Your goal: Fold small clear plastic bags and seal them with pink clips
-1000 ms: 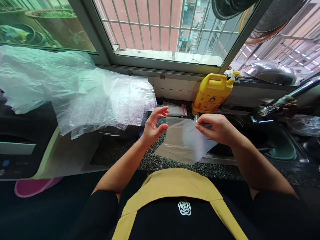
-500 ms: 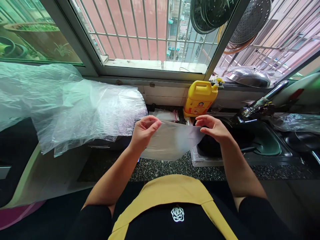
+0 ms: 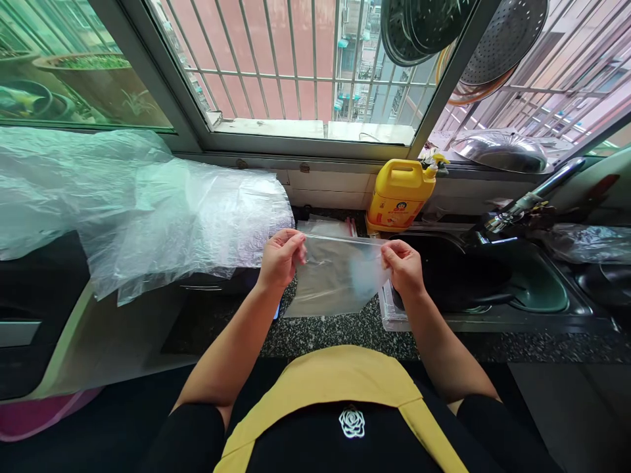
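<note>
A clear plastic bag (image 3: 338,279) hangs stretched between my hands over the speckled countertop (image 3: 320,334), its top edge drawn nearly straight. My left hand (image 3: 282,257) pinches the bag's upper left corner. At the upper right corner, my right hand (image 3: 401,261) grips the bag between thumb and fingers. Behind the bag lie some flat clear packets (image 3: 328,227) with a reddish edge, partly covered by it. A clear plastic tray or lid (image 3: 392,314) sits beneath my right wrist, at the sink's left side.
A yellow jug (image 3: 401,197) with a pump stands by the wall. On the right is a sink (image 3: 542,289) holding a dark pan (image 3: 453,272), with a faucet (image 3: 513,213) behind. Plastic sheeting (image 3: 197,217) drapes over the left side. Strainers (image 3: 507,43) hang near the window.
My right hand has moved inward and closed on the bag's right corner; its fingers were more spread before. The bag's top edge is now straighter and level.
</note>
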{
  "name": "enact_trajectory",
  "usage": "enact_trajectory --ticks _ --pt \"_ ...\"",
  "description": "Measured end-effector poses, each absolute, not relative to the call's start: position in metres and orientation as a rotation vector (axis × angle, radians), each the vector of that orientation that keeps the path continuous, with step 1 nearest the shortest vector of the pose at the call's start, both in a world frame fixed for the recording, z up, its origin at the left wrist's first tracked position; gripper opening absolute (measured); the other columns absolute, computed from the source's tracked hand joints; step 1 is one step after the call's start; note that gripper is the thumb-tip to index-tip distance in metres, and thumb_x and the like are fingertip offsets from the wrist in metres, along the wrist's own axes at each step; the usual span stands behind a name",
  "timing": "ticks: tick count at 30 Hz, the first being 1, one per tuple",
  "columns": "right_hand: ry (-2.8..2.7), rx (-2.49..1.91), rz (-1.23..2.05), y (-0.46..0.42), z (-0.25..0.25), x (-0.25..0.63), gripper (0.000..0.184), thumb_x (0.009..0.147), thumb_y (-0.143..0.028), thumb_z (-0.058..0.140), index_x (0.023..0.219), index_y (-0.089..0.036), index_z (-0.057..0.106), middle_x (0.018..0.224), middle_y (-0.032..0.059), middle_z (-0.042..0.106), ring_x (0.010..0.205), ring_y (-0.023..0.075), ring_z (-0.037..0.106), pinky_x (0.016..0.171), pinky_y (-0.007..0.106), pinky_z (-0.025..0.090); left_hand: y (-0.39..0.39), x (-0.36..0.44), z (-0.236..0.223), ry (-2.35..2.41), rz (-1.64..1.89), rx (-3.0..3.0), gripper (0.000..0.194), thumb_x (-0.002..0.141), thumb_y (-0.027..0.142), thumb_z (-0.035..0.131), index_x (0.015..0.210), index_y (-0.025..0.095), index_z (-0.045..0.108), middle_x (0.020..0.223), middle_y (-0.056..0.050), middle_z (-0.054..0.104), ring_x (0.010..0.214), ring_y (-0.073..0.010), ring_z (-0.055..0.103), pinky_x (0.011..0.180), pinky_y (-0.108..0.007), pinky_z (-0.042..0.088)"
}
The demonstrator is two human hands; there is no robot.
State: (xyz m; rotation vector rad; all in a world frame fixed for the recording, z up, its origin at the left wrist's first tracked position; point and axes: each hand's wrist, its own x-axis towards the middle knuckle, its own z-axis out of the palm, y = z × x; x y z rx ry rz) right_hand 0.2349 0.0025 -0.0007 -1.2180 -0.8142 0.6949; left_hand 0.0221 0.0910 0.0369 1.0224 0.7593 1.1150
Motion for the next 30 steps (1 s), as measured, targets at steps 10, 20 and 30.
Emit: enact_trajectory --ticks 10,20,30 --pt "-0.883 -1.312 0.580 -0.003 0.013 0.236 0.028 0.065 -0.039 0.072 0.066 -0.019 0.052 0.050 -0.0082 0.045 0.037 0.0039 0.035 0.034 0.018 0.025 0.086 0.033 0.015 0.793 1.204 1.167 0.021 0.068 0.034 0.067 0.069 0.018 0.053 0.042 0.008 0.047 0.035 -0.0055 0.041 0.036 -0.018 0.034" --pt "-1.121 -1.375 0.413 -0.026 0.046 0.236 0.019 0.070 -0.032 0.071 0.068 -0.018 0.058 0.059 -0.0038 0.055 0.048 0.0066 0.045 0.044 0.020 0.038 0.088 0.042 0.039 0.690 1.588 2.459 0.031 0.078 0.034 0.065 0.105 0.019 0.060 0.099 -0.007 0.065 0.097 -0.0197 0.055 0.089 -0.037 0.045" --pt "-1.337 -1.400 0.101 -0.040 0.035 0.216 0.009 0.078 -0.021 0.063 0.070 -0.019 0.059 0.056 -0.0046 0.052 0.049 0.0072 0.044 0.047 0.021 0.039 0.088 0.094 0.044 0.748 0.917 2.385 0.017 0.082 0.021 0.054 0.067 0.016 0.058 0.061 0.000 0.059 0.056 -0.0109 0.048 0.054 -0.024 0.036"
